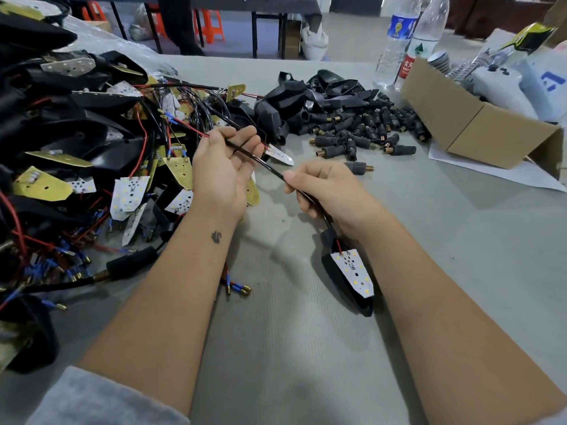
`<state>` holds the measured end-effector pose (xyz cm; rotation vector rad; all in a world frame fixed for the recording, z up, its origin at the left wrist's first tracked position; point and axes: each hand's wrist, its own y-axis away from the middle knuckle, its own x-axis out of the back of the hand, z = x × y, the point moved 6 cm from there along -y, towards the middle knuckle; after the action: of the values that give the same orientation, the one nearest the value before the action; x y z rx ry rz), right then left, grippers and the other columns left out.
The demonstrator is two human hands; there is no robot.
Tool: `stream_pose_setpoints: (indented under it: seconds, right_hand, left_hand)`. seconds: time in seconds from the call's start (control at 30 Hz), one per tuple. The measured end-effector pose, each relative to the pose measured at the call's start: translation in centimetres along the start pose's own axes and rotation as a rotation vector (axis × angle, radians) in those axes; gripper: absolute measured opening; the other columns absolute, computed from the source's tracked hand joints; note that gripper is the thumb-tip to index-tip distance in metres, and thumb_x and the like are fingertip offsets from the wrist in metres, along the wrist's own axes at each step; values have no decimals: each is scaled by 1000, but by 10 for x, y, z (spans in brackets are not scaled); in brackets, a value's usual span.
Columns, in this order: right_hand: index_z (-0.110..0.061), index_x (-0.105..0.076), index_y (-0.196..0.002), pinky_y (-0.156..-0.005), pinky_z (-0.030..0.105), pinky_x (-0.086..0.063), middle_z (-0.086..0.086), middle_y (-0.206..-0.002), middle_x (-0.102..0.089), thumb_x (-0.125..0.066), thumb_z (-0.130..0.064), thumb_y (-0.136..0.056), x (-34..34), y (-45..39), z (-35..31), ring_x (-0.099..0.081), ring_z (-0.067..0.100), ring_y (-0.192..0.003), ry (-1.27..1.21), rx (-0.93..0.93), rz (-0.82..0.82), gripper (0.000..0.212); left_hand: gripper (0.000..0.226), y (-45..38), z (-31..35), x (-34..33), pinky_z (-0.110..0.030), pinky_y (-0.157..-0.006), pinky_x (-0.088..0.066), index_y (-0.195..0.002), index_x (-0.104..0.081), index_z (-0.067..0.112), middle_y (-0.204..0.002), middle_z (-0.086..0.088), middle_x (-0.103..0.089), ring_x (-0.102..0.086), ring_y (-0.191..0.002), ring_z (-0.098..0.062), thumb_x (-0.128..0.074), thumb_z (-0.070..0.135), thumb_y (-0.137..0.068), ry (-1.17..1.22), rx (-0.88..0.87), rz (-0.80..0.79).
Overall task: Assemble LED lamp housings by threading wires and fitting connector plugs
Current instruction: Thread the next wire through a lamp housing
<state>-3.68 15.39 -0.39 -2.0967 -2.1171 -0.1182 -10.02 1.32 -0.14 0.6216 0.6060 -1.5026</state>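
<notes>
The left hand (225, 167) was palm up, and its curled fingers (245, 139) held a thin black sleeved wire (267, 165). The wire ran slanting from those fingers down to the right hand (325, 191). The right hand's thumb and fingers were pinched together on the same wire. Below the right hand, the wire went into a black pointed plastic lamp housing (346, 283) with a white LED board (356, 273) sitting on top of it. The housing lay on the grey table (291, 348), just under the right wrist.

Beyond the fingertips lay a heap of small black connector plugs with brass screw ends (368, 130), and one lone plug (359, 167) was close to the right hand. To the left of the left hand was a big tangled pile of black housings, red and black wires and LED boards (92, 148). It reached almost to the left wrist. Far to the right of the right hand stood a brown cardboard box (478, 130), with two clear plastic water bottles (408, 41) behind it. The bare grey table was wide between and below the two arms.
</notes>
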Motion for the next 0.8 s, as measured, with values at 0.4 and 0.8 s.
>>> stream_pose_setpoints:
  seconds: [0.4,0.8]
  right_hand:
    - [-12,-67,-79,-48,13,-39,-3,-60,-57,-58,-17,-92,33,0,3,-49,6,-49,98,30,341,16]
    - [-18,-66,-75,-50,14,-40,-7,-67,-63,-62,-16,-94,30,-3,2,-53,5,-53,28,104,375,19]
  left_hand:
    - [27,-1,-10,-6,-15,-37,-19,-90,-47,20,-45,9,-34,-22,-35,-5,-26,16,-106,-470,62,-84]
    - [25,24,-38,-27,-11,-39,-30,-91,-65,21,-57,4,-57,-40,-40,0,-43,22,-103,-965,13,-448]
